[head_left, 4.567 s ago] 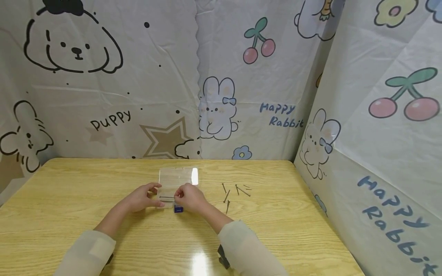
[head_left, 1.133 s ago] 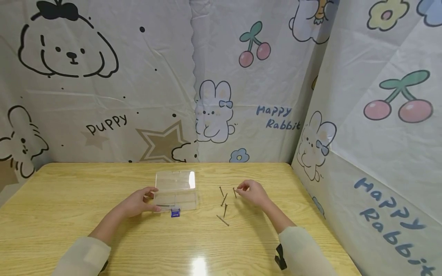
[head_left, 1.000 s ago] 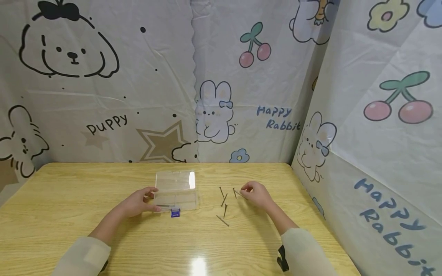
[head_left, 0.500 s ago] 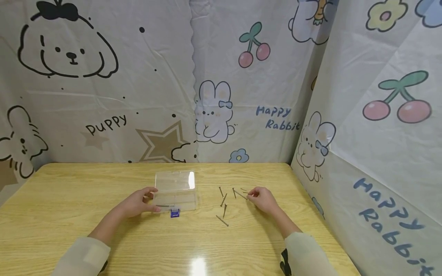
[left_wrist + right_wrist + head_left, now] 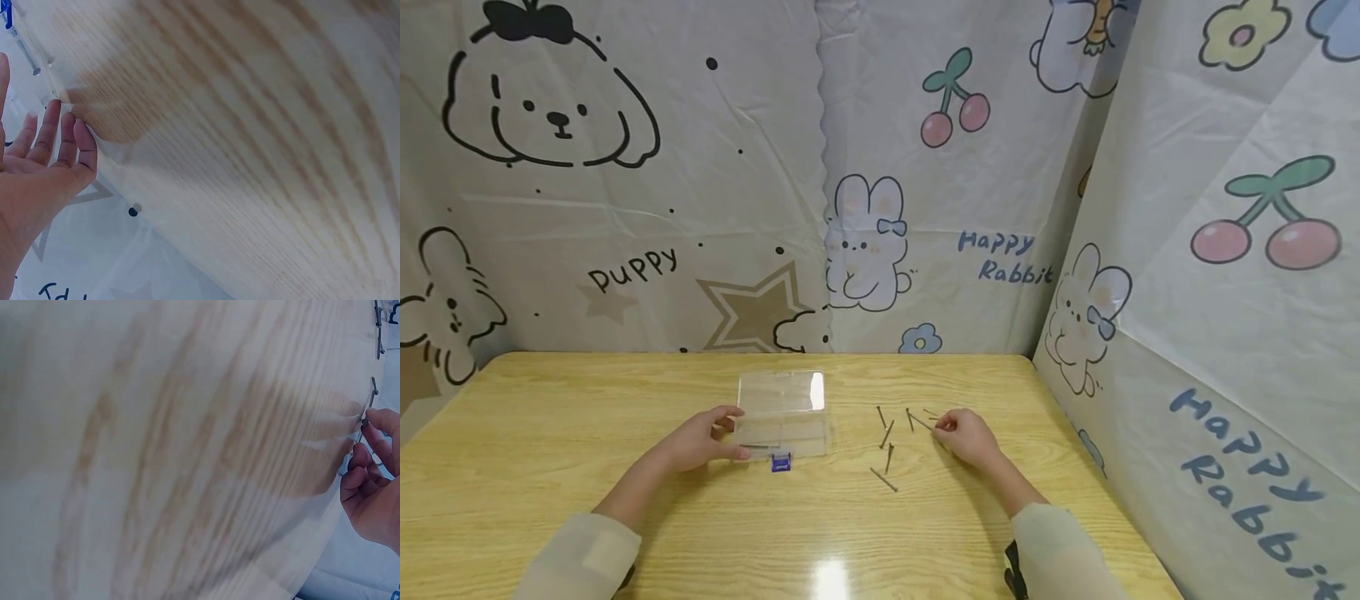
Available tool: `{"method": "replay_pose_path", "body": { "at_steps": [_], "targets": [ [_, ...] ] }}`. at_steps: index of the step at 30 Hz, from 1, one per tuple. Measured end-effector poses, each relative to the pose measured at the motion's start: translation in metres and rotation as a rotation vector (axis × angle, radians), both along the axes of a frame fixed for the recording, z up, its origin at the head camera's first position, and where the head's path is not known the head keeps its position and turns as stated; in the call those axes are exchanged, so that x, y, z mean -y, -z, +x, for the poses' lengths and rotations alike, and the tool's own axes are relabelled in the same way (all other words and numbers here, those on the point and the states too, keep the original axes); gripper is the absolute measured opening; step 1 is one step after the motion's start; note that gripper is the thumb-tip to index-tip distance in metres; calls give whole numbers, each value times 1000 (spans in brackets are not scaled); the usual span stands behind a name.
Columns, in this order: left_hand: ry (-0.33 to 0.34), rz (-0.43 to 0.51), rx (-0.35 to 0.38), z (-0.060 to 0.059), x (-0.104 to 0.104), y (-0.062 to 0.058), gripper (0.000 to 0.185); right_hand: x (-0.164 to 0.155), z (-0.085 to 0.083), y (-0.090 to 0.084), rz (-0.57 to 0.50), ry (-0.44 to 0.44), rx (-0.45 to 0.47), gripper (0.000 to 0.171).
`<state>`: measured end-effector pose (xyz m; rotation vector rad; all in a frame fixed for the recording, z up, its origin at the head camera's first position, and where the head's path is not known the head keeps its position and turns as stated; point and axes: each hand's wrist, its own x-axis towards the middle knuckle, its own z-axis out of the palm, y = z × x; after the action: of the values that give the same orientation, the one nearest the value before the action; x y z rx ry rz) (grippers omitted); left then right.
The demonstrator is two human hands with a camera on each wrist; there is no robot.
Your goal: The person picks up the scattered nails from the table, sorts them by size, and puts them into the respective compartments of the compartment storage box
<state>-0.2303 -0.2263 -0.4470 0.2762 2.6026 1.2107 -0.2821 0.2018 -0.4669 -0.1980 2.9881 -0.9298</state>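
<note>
The right hand (image 5: 972,437) pinches a slender nail (image 5: 922,422), thumb against forefinger, at the end nearer the person; the nail slants on the wood-grain counter (image 5: 760,533), to the right of a clear plastic box (image 5: 808,456). Its far end meets a neighbouring nail (image 5: 912,423) in a V, so lifting could drag that one along. A pinch so near the tip might also let the shaft swivel or drop. Two small pins (image 5: 931,412) lie just beyond the fingertips and could be flicked aside by a careless knuckle. Four more nails (image 5: 883,479) are scattered nearer the box.

The left hand (image 5: 698,440) holds the box by its left end, thumb at the front corner, bent fingers toward the back. The lid (image 5: 775,393) is folded back and the blue latch (image 5: 781,462) hangs in front; a jolt here could slide the light box. Inside, a thin metal piece (image 5: 762,447) lies along the front.

Both forearms reach inward from the lower corners, the right one angled up and leftward, its hand low over the counter.
</note>
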Motion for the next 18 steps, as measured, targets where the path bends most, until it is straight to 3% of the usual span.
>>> {"method": "replay_pose_path", "body": {
  "at_steps": [18],
  "targets": [
    [-5,-15,6,-2,0,0,81,0,-2,1,59,37,-12,9]
  ]
}}
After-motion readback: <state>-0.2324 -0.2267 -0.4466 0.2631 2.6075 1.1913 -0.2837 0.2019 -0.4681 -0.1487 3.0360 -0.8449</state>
